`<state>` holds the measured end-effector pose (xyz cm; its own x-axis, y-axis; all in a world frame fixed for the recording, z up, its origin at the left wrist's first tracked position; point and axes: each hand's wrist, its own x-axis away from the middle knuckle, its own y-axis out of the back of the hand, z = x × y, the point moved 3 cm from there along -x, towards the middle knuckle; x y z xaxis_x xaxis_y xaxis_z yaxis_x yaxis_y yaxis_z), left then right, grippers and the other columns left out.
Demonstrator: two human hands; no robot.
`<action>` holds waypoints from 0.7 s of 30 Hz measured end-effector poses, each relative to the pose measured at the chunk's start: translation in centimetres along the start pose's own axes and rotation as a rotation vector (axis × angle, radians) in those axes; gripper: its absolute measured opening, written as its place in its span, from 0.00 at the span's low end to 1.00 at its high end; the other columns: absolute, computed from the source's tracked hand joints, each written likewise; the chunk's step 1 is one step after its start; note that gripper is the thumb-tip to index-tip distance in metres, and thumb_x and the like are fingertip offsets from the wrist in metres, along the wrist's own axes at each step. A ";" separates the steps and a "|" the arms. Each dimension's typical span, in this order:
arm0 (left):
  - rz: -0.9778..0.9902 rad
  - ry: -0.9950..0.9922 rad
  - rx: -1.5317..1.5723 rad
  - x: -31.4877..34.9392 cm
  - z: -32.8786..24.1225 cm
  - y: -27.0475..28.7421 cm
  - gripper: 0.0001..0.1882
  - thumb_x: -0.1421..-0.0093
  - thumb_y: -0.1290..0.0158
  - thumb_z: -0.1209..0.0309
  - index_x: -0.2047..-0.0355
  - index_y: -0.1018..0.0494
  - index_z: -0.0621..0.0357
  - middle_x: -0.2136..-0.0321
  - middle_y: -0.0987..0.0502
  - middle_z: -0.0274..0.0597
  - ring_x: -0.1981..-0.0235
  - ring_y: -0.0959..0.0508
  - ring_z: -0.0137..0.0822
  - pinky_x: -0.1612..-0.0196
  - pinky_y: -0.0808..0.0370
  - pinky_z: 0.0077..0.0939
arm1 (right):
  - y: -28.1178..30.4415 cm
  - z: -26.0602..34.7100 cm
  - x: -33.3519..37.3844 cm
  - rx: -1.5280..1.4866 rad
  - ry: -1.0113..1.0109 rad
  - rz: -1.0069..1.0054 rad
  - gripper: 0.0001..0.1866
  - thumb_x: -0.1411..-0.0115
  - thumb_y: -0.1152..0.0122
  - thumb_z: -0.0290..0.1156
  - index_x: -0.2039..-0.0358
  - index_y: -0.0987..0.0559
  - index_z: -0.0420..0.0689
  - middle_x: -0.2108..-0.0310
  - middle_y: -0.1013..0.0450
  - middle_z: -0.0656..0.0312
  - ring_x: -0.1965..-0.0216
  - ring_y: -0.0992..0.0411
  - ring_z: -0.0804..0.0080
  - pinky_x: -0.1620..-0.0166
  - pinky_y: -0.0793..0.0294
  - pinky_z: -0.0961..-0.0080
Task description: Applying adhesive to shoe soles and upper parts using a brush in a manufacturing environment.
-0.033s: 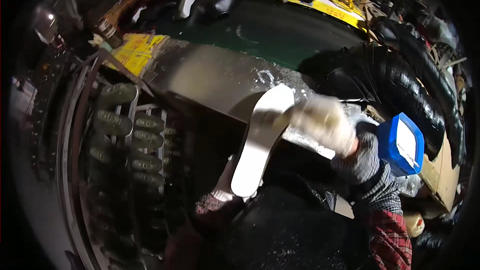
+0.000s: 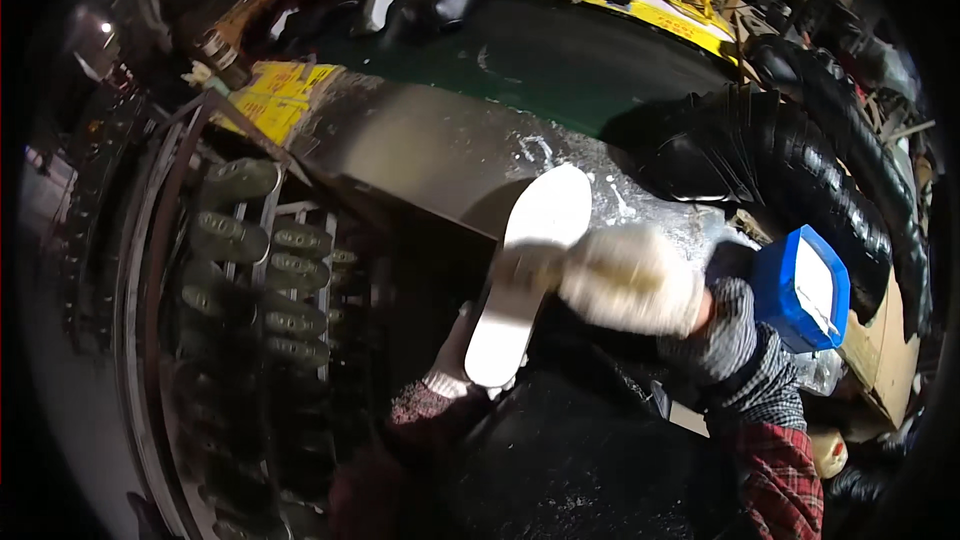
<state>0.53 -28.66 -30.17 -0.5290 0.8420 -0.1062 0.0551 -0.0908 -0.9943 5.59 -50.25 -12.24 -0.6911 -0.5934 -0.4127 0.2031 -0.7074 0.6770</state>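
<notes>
A white shoe sole [image 2: 545, 230] is held tilted, its broad end up and away from me. My left hand [image 2: 458, 350], in a pale knitted glove, grips the sole's lower end from below and the left; most of its fingers are hidden behind it. On the right, my right hand [image 2: 635, 280] wears a whitish glove and is smeared by motion. Its fingers close round what looks like a small brush [image 2: 543, 272], whose blurred brownish end meets the middle of the sole. A shadow crosses the sole there.
A blue tub [image 2: 770, 285] with white stuff inside stands right of my right wrist. Black, shiny curved stacks [image 2: 765, 155] lie behind it. Ahead is a white-spattered bench [image 2: 430, 145]. A metal rack [image 2: 165, 240] at left carries several dark sole-shaped pieces [image 2: 300, 270].
My right hand with the brush has moved down along the sole, toward its lower end. My left hand and the sole have barely shifted.
</notes>
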 end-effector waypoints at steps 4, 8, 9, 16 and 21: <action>-0.211 -0.007 -0.106 0.7 0.2 -0.5 0.39 0.34 0.68 0.36 0.42 0.35 0.58 0.62 0.21 0.60 0.69 0.18 0.56 0.73 0.18 0.49 | -1.1 1.2 1.6 -0.721 -0.203 -0.008 0.09 0.40 0.36 0.32 0.64 0.18 0.39 0.70 0.20 0.56 0.67 0.21 0.70 0.63 0.22 0.74; -0.566 -0.290 -1.090 1.9 -0.9 -0.6 0.33 0.30 0.66 0.46 0.41 0.38 0.63 0.60 0.25 0.69 0.71 0.18 0.55 0.70 0.15 0.41 | -2.0 4.4 3.5 -0.193 -0.027 0.028 0.10 0.38 0.38 0.31 0.61 0.19 0.38 0.62 0.21 0.55 0.62 0.22 0.69 0.59 0.20 0.74; -0.427 -0.298 -0.592 1.1 -0.4 -0.7 0.32 0.30 0.66 0.47 0.42 0.37 0.65 0.59 0.25 0.65 0.69 0.18 0.53 0.69 0.15 0.40 | -1.7 5.0 3.9 -0.302 -0.026 0.067 0.10 0.37 0.38 0.31 0.61 0.19 0.38 0.62 0.21 0.55 0.61 0.21 0.67 0.58 0.20 0.74; -0.804 -0.339 -0.110 -0.2 -0.5 0.9 0.40 0.34 0.68 0.36 0.46 0.32 0.63 0.66 0.21 0.60 0.76 0.18 0.50 0.84 0.20 0.38 | -1.9 2.9 8.3 -0.610 -0.346 -0.068 0.13 0.40 0.34 0.30 0.59 0.20 0.35 0.61 0.21 0.52 0.58 0.22 0.65 0.55 0.22 0.72; -0.492 -0.013 -0.151 1.8 -0.4 0.3 0.53 0.42 0.69 0.26 0.49 0.33 0.73 0.75 0.22 0.62 0.82 0.20 0.50 0.82 0.20 0.35 | -0.5 -4.2 7.7 -0.626 -0.576 -0.218 0.13 0.36 0.40 0.33 0.58 0.21 0.34 0.62 0.22 0.56 0.63 0.23 0.71 0.58 0.23 0.76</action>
<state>-0.10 -26.93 -30.66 -0.5335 0.7588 0.3737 -0.0820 0.3933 -0.9157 3.09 -56.10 -18.29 -0.9671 -0.2542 -0.0079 0.2525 -0.9633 0.0910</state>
